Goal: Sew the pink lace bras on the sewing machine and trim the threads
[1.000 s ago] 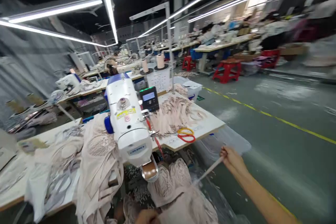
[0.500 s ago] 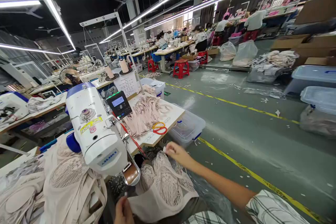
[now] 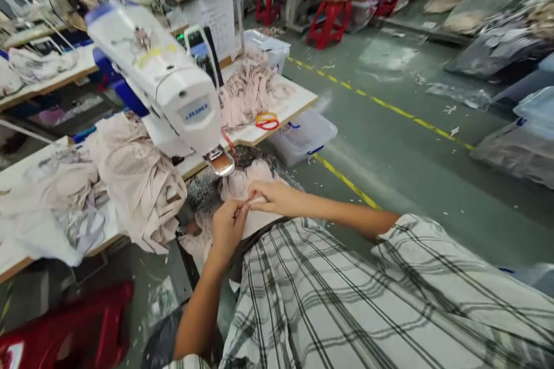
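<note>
Below centre, the bare left hand [image 3: 229, 225] and bare right hand [image 3: 270, 197] pinch fingers together over the pale pink lace garment [image 3: 255, 180].

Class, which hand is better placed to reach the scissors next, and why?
Probably the right hand: it looks nearer the scissors on the sewing table, while the left hand sits farther back.

Passage is available over the floor [image 3: 415, 144] right of the table [image 3: 294, 105]. The machine [image 3: 182, 92] blocks the direct path between the garment pile [image 3: 138, 179] and strips [image 3: 249, 89].
</note>
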{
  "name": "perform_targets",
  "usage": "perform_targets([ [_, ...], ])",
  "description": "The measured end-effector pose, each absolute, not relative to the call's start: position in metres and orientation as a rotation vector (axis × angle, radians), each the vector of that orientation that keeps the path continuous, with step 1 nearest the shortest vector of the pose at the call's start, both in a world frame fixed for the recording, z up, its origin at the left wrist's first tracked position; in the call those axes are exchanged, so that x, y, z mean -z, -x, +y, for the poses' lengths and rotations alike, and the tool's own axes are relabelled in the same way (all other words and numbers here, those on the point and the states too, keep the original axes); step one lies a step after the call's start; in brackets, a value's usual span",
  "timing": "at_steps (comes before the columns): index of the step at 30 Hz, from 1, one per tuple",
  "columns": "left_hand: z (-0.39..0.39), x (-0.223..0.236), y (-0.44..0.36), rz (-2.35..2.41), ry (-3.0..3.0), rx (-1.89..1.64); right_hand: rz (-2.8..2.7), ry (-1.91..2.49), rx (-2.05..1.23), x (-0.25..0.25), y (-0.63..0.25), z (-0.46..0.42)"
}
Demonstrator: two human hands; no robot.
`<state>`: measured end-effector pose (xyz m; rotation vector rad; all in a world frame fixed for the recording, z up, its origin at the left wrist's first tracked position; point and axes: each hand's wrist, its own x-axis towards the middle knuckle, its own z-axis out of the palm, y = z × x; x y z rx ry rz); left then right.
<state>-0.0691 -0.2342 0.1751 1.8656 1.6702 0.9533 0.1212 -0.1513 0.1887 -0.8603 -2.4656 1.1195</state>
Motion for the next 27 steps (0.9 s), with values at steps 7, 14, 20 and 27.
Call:
perform_targets([
  [7, -0.258, -0.162, 0.073, 1.696, -1.870, -1.011, -2.481, 0.774, -1.095, -0.195, -0.109, -0.170],
  [14, -0.259, -0.180, 0.078, 1.543, -1.975, -0.916, -1.973, 1.049, -1.466, -0.185, -0.122, -0.167],
  [20, -0.254, -0.210, 0.087, 1.528, -1.989, -0.755, -2.303, 0.608, -1.537, -0.191, -0.127, -0.147],
  [27, -0.242, -0.214, 0.086, 1.483, -1.864, -0.986, -2.704, 0.103, -1.118, -0.207, -0.110, -0.136],
])
